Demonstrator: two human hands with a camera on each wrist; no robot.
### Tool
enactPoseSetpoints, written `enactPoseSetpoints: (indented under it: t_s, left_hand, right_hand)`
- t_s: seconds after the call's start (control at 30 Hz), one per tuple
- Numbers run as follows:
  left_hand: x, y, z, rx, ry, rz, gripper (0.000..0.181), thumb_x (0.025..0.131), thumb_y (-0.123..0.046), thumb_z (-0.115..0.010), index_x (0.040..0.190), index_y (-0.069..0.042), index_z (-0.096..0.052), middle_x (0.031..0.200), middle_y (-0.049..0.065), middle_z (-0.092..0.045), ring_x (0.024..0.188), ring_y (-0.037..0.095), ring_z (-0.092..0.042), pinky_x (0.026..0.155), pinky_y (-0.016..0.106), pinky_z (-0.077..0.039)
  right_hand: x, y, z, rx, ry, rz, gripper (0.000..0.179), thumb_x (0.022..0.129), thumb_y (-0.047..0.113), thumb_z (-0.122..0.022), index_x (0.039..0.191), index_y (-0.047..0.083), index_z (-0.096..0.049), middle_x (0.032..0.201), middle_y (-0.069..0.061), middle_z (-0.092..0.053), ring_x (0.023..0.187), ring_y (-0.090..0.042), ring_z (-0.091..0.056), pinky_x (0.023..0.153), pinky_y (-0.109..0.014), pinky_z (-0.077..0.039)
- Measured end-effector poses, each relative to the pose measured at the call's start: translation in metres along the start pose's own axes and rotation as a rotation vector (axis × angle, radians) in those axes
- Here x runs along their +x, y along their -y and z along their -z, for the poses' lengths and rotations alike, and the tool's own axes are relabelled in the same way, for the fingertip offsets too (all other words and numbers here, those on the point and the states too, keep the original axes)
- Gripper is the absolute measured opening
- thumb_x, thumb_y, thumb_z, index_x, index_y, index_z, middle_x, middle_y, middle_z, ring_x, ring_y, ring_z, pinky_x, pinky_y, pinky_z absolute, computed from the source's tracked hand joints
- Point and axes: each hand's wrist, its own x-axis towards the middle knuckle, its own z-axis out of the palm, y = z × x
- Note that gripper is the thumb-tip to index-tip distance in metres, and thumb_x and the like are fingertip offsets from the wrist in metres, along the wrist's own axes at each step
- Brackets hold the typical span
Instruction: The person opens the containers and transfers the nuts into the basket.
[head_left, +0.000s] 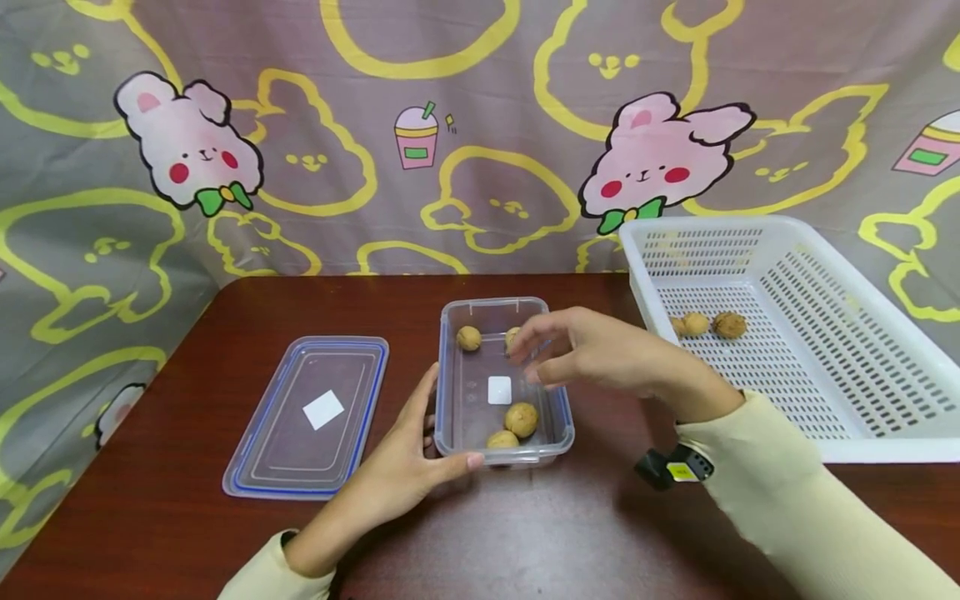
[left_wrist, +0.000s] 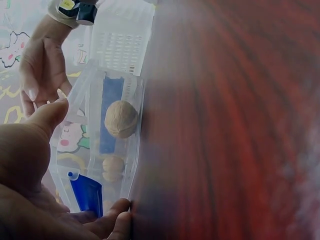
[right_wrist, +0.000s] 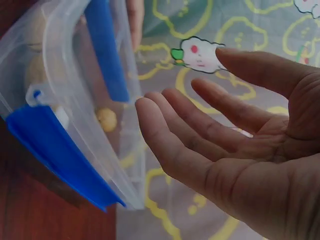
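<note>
1. Clear container [head_left: 468, 421] on the table [head_left: 480, 533], open side up, between lid and basket; a handy middle spot, I judge, both within reach.
2. Left hand [head_left: 401, 475] wraps the container's near left corner: thumb along the near rim, fingers against the left wall. Likely a steadying hold, keeping the light plastic from sliding.
3. Right hand [head_left: 577, 354] above the right side of the container, fingers spread and loosely bent, palm bare — pinching nothing.
4. Walnuts inside: one far left [head_left: 468, 338], one far right partly behind the right fingers, a pair at the near end [head_left: 521, 419]. Loose and round, so probably free to roll.
5. White basket [head_left: 757, 375] on the right, more walnuts [head_left: 695, 323] by its left wall — the side nearest the container.
6. Lid [head_left: 292, 450] flat on the left, apart from the container; set aside, presumably, to leave the top open.
</note>
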Motion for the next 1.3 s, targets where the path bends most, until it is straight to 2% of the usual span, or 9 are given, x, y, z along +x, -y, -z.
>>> enactPoseSetpoints:
  t_s: [0.1,0.23,0.47,0.67,0.8,0.97,1.3]
  left_hand:
    - [0.001,0.001,0.0,-0.013,0.012,-0.006,0.12,0.086,-0.023,-0.088,0.17,-0.025,-0.003,0.169,0.016,-0.028,0.136,0.033,-0.056,0.092,0.027,-0.058]
    - [0.002,0.001,0.0,-0.03,0.022,-0.007,0.119,0.087,-0.021,-0.088,0.17,-0.026,-0.002,0.168,0.016,-0.029,0.134,0.033,-0.057,0.091,0.026,-0.058]
    - [0.001,0.002,0.0,-0.029,0.022,-0.006,0.119,0.087,-0.021,-0.088,0.17,-0.026,-0.002,0.168,0.016,-0.029,0.131,0.031,-0.059,0.09,0.025,-0.058]
    - [0.002,0.003,0.0,-0.045,0.033,-0.007,0.119,0.087,-0.02,-0.087,0.17,-0.026,-0.002,0.167,0.017,-0.031,0.128,0.031,-0.061,0.089,0.025,-0.059]
    - [0.002,0.003,0.001,-0.044,0.032,-0.013,0.118,0.088,-0.021,-0.087,0.17,-0.027,-0.002,0.168,0.017,-0.029,0.13,0.031,-0.06,0.089,0.025,-0.059]
    - [0.002,0.003,0.0,-0.038,0.031,-0.01,0.119,0.087,-0.021,-0.087,0.17,-0.026,-0.002,0.168,0.016,-0.029,0.132,0.032,-0.058,0.09,0.025,-0.058]
    - [0.002,0.003,0.0,-0.018,0.022,-0.003,0.119,0.087,-0.021,-0.087,0.17,-0.027,-0.002,0.167,0.017,-0.03,0.135,0.032,-0.057,0.093,0.025,-0.058]
  right_hand:
    - [0.01,-0.003,-0.006,-0.029,0.054,0.019,0.028,0.095,0.007,-0.071,0.122,0.001,-0.07,0.121,-0.014,-0.071,0.109,-0.028,-0.069,0.09,-0.033,-0.059]
    - [0.022,-0.003,-0.013,-0.067,0.109,0.005,0.029,0.093,0.007,-0.071,0.121,0.001,-0.069,0.115,-0.015,-0.074,0.107,-0.023,-0.07,0.089,-0.031,-0.059]
    - [0.039,-0.002,-0.023,-0.208,0.196,-0.064,0.03,0.089,0.006,-0.07,0.119,0.003,-0.071,0.12,-0.013,-0.065,0.106,-0.019,-0.064,0.085,-0.028,-0.055]
    - [0.047,-0.004,-0.031,-0.303,0.272,-0.086,0.033,0.091,0.004,-0.072,0.123,0.001,-0.069,0.119,-0.012,-0.071,0.106,-0.018,-0.065,0.088,-0.029,-0.056]
    - [0.049,-0.005,-0.034,-0.356,0.272,-0.105,0.034,0.089,0.003,-0.073,0.123,0.003,-0.069,0.119,-0.011,-0.07,0.104,-0.017,-0.064,0.088,-0.029,-0.055]
    - [0.052,-0.006,-0.038,-0.368,0.269,-0.127,0.036,0.086,0.002,-0.074,0.122,0.003,-0.069,0.118,-0.011,-0.069,0.101,-0.017,-0.062,0.082,-0.026,-0.053]
    - [0.053,-0.015,-0.043,-0.268,0.244,-0.129,0.043,0.08,-0.001,-0.079,0.122,0.003,-0.07,0.118,-0.012,-0.071,0.108,-0.021,-0.065,0.087,-0.03,-0.057]
